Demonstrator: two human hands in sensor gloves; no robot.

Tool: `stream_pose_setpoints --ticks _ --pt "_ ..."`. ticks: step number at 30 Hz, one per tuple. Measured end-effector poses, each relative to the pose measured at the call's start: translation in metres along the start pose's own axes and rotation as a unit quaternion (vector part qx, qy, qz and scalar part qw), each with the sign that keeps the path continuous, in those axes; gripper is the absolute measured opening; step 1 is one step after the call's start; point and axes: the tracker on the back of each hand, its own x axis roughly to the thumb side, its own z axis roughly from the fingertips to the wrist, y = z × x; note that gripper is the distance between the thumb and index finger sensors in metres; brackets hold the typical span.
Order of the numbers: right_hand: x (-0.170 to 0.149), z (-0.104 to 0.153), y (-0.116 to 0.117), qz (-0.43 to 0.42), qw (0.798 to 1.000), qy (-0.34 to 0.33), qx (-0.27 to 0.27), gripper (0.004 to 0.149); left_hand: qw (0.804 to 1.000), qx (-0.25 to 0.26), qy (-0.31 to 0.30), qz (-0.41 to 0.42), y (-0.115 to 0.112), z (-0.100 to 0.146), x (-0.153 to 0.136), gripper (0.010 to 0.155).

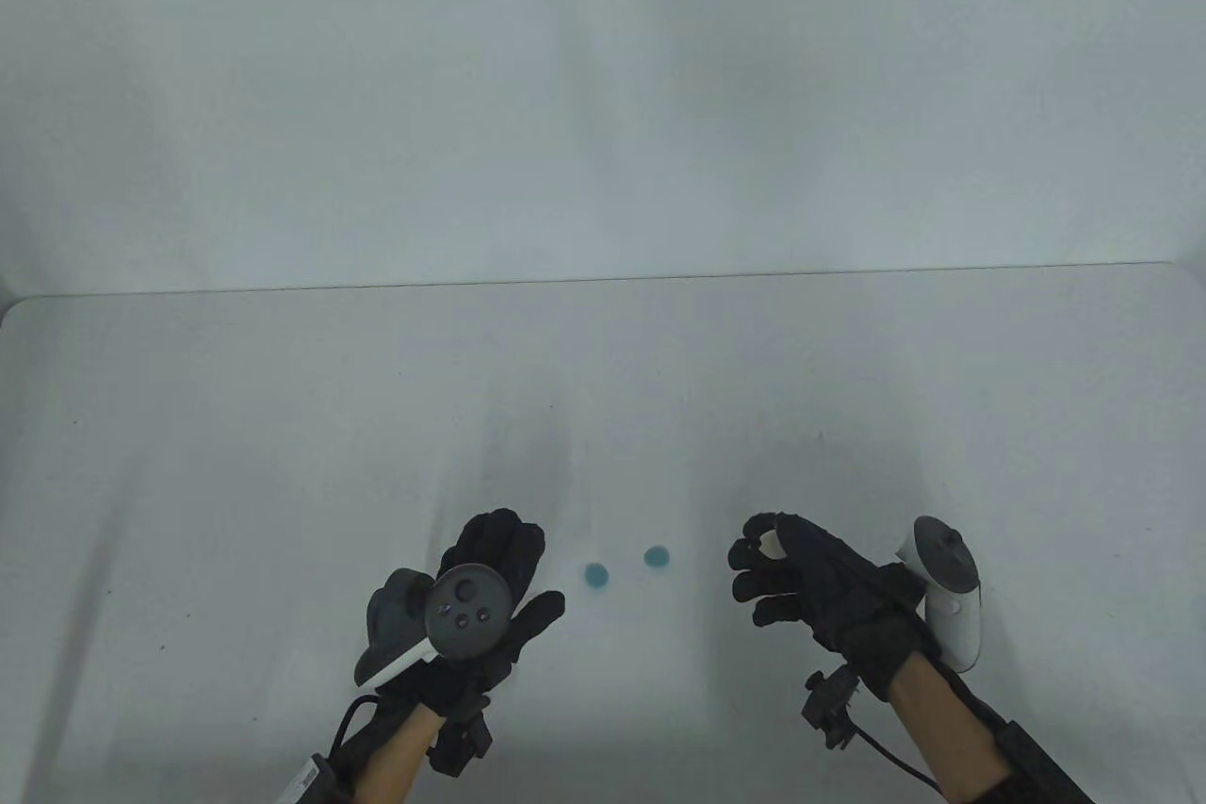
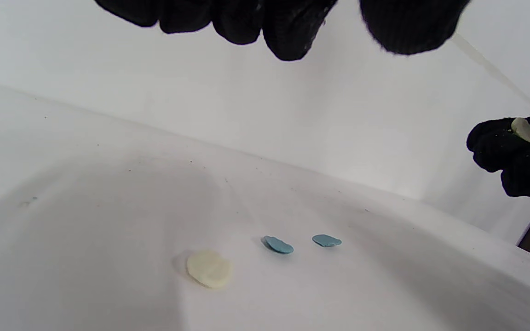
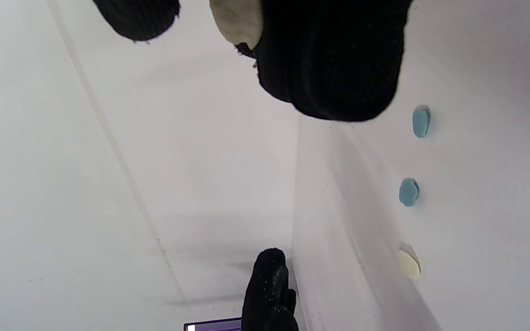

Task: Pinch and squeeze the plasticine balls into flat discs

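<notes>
Right hand (image 1: pixel 820 582) in black sensor glove raised above table, thumb and forefinger pinching a flattened cream-white plasticine piece (image 1: pixel 772 544); remaining fingers curled loosely beneath. Same piece visible edge-on between fingertips in left wrist view (image 2: pixel 524 130) and at top of right wrist view (image 3: pixel 237 19).

Left hand (image 1: pixel 490 592) in black sensor glove hovering palm-down, fingers loosely spread and slightly bent, holding nothing, touching nothing seen. Grey round tracker (image 1: pixel 468 611) strapped on its back; white-and-grey tracker (image 1: pixel 952 592) on right hand.

On white table (image 1: pixel 236 465): two small flat blue plasticine discs, left one (image 1: pixel 595 574) and right one (image 1: pixel 657 557), near each other but apart, between the two hands. Flat cream-white plasticine disc (image 2: pixel 209 269) lying just beside the blue pair, under the left hand, hidden in table view.

Plain white wall (image 1: pixel 603 88) behind table's far edge. Faint specks and smudges on tabletop.
</notes>
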Motion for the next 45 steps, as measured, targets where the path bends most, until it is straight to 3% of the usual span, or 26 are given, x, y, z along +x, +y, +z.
stream_pose_setpoints --ticks 6,10,14,20,27,32,36,38,39,41,43,45 --pt "0.002 -0.001 -0.002 0.029 0.999 -0.003 -0.021 0.044 1.0 -0.003 0.0 0.0 -0.001 -0.001 -0.001 0.075" --pt "0.004 0.0 -0.002 0.053 0.998 -0.006 -0.036 0.042 1.0 -0.007 0.001 -0.002 -0.003 -0.001 -0.001 0.075" --pt "0.002 -0.001 -0.002 0.049 0.998 -0.003 -0.037 0.048 1.0 -0.007 0.0 0.0 -0.003 -0.001 -0.001 0.074" --pt "-0.004 -0.001 -0.002 0.011 1.0 0.008 -0.012 0.068 1.0 -0.006 0.0 0.0 -0.003 -0.001 -0.002 0.075" --pt "-0.002 -0.002 -0.005 0.034 0.999 0.009 -0.031 0.043 1.0 -0.006 0.0 -0.001 -0.004 -0.002 -0.002 0.075" --pt "0.004 -0.001 -0.003 0.077 0.996 0.003 -0.045 0.04 1.0 -0.006 -0.001 0.0 -0.005 -0.002 -0.003 0.075" --pt "-0.002 -0.003 -0.003 0.052 0.998 0.019 -0.032 0.04 1.0 -0.005 -0.001 -0.001 -0.004 -0.002 -0.003 0.075" --pt "-0.005 -0.004 -0.003 0.033 0.999 0.025 -0.017 0.047 1.0 -0.005 0.0 -0.001 -0.005 -0.002 -0.003 0.075" --pt "-0.006 -0.004 -0.002 0.027 0.999 0.026 0.002 0.06 1.0 -0.006 0.001 -0.003 -0.005 -0.002 -0.003 0.075" --pt "-0.008 -0.004 -0.001 0.024 0.999 0.028 0.016 0.07 1.0 -0.005 0.001 -0.003 -0.004 -0.002 -0.004 0.074" --pt "-0.009 -0.004 0.0 0.02 0.999 0.029 0.016 0.075 1.0 -0.004 0.001 -0.002 -0.004 -0.002 -0.004 0.075" --pt "-0.009 -0.004 0.0 0.023 0.999 0.03 0.01 0.07 1.0 -0.006 0.002 -0.002 -0.005 -0.002 -0.004 0.075"
